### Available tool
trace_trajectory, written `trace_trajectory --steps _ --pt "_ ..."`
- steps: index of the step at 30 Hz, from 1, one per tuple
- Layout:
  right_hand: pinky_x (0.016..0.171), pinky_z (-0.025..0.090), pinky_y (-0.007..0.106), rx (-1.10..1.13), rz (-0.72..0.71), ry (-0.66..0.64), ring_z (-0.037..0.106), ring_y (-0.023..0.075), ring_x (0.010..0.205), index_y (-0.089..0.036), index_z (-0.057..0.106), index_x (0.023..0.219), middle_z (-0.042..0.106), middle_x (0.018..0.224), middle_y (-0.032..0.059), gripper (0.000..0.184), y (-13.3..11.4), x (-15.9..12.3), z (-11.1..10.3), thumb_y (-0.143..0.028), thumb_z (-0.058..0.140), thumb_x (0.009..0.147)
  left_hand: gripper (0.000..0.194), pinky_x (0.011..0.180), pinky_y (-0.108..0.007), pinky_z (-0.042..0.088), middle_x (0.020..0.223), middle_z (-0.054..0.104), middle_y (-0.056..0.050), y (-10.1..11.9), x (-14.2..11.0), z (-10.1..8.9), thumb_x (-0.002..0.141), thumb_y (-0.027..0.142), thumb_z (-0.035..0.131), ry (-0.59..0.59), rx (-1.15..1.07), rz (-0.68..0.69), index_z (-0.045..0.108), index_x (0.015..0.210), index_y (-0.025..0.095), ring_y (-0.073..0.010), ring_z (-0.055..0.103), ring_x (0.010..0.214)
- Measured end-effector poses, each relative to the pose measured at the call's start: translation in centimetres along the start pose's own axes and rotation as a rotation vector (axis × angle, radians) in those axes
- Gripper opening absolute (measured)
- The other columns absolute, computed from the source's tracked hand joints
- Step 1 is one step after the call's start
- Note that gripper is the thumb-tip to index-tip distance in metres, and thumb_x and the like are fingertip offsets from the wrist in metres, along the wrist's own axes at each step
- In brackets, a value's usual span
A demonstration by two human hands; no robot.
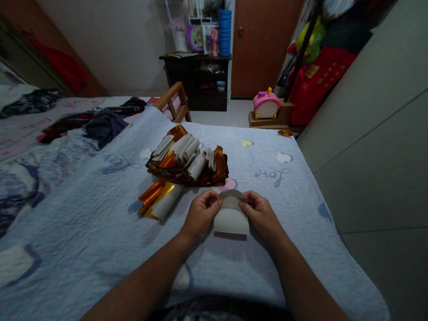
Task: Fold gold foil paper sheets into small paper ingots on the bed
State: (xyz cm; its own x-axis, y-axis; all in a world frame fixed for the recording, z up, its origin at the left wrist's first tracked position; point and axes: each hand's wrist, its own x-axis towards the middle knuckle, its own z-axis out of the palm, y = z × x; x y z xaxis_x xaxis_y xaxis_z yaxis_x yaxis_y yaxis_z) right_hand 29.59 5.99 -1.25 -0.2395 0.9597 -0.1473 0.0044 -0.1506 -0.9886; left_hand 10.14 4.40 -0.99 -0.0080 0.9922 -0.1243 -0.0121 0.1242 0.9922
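Note:
A small sheet of pale grey-white paper (231, 219) is held between my two hands, curved, with its far edge folded over toward me. My left hand (203, 210) pinches its left side near the fold, thumb on top. On the right side my right hand (260, 208) grips it the same way. Beyond my hands lies a heap of folded gold-and-white papers (187, 156). One loose gold-and-white paper (163, 201) rests nearer to me, left of my left hand.
A light blue patterned quilt (100, 236) covers the surface under my hands. Clothes (105, 127) lie at the left. Further back are a wooden chair (174, 102), a dark cabinet (197, 82) and a pink toy (266, 104). A pale wardrobe (374, 156) stands along the right.

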Motion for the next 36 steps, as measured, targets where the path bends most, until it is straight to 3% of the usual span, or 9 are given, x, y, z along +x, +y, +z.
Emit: trace_trajectory --steps 5,10,14,19,22,27,32,36 --pt "0.063 0.043 0.028 -0.247 -0.069 0.059 0.060 0.0176 0.070 -0.020 0.066 0.094 0.066 0.077 0.0007 0.016 0.1 0.0 0.0 -0.031 0.059 0.084 0.028 0.064 -0.023 0.043 0.078 0.057 0.003 -0.1 -0.1 0.1 0.084 0.032 0.065 0.022 0.100 0.054 0.056 0.108 0.019 -0.0126 0.055 0.068" --pt "0.062 0.040 0.030 -0.544 -0.145 0.181 0.061 0.0188 0.065 -0.022 0.065 0.093 0.067 0.071 0.0014 0.015 0.0 -0.1 0.1 -0.030 0.054 0.089 0.031 0.067 -0.026 0.043 0.076 0.058 0.004 -0.3 -0.6 0.3 0.090 0.022 0.052 0.037 0.405 0.159 0.044 0.120 0.021 -0.0156 0.059 0.069" --pt "0.067 0.039 0.032 -0.813 -0.175 0.250 0.061 0.0218 0.072 -0.021 0.063 0.083 0.069 0.079 0.0065 0.020 0.4 -0.1 0.1 -0.031 0.050 0.093 0.029 0.068 -0.029 0.043 0.080 0.060 0.001 -0.9 -0.6 0.4 0.089 0.017 0.050 0.048 0.692 0.258 0.044 0.117 0.022 -0.0188 0.062 0.071" --pt "0.064 0.034 0.031 -1.065 -0.196 0.340 0.055 0.0215 0.071 -0.022 0.061 0.085 0.063 0.074 0.0047 0.007 1.1 0.1 0.1 -0.024 0.056 0.090 0.011 0.073 -0.032 0.044 0.083 0.060 -0.002 -1.3 -0.4 0.5 0.088 0.013 0.051 0.006 0.965 0.405 0.054 0.092 0.022 -0.0212 0.059 0.080" --pt "0.068 0.036 0.032 -1.109 -0.274 0.290 0.053 0.0222 0.077 -0.021 0.061 0.089 0.062 0.079 0.0050 0.006 1.1 0.2 0.1 -0.017 0.056 0.089 0.010 0.079 -0.034 0.046 0.089 0.058 -0.005 -1.2 -0.4 0.5 0.089 0.013 0.054 -0.002 1.054 0.472 0.059 0.084 0.020 -0.0229 0.056 0.088" --pt "0.077 0.037 0.034 -1.160 -0.430 0.136 0.050 0.0235 0.088 -0.020 0.067 0.083 0.061 0.088 0.0074 0.018 0.6 0.1 0.1 -0.010 0.055 0.091 0.012 0.080 -0.037 0.044 0.097 0.059 -0.008 -0.9 -0.4 0.3 0.090 0.014 0.060 0.035 1.091 0.571 0.070 0.093 0.020 -0.0242 0.051 0.092" --pt "0.076 0.035 0.036 -1.202 -0.435 0.127 0.048 0.0238 0.088 -0.021 0.072 0.089 0.061 0.089 0.0070 0.020 0.5 -0.1 0.0 -0.009 0.056 0.092 0.019 0.080 -0.039 0.045 0.099 0.067 -0.007 -1.5 -0.3 0.2 0.091 0.012 0.060 -0.033 1.116 0.612 0.072 0.102 0.022 -0.0247 0.053 0.093" --pt "0.078 0.036 0.037 -1.184 -0.443 0.126 0.048 0.0245 0.091 -0.022 0.073 0.093 0.064 0.096 0.0080 0.021 0.7 -0.1 -0.2 -0.010 0.056 0.092 0.023 0.091 -0.041 0.050 0.112 0.069 -0.009 -2.1 0.1 0.1 0.093 0.009 0.057 -0.123 1.038 0.653 0.072 0.107 0.019 -0.0254 0.058 0.105"
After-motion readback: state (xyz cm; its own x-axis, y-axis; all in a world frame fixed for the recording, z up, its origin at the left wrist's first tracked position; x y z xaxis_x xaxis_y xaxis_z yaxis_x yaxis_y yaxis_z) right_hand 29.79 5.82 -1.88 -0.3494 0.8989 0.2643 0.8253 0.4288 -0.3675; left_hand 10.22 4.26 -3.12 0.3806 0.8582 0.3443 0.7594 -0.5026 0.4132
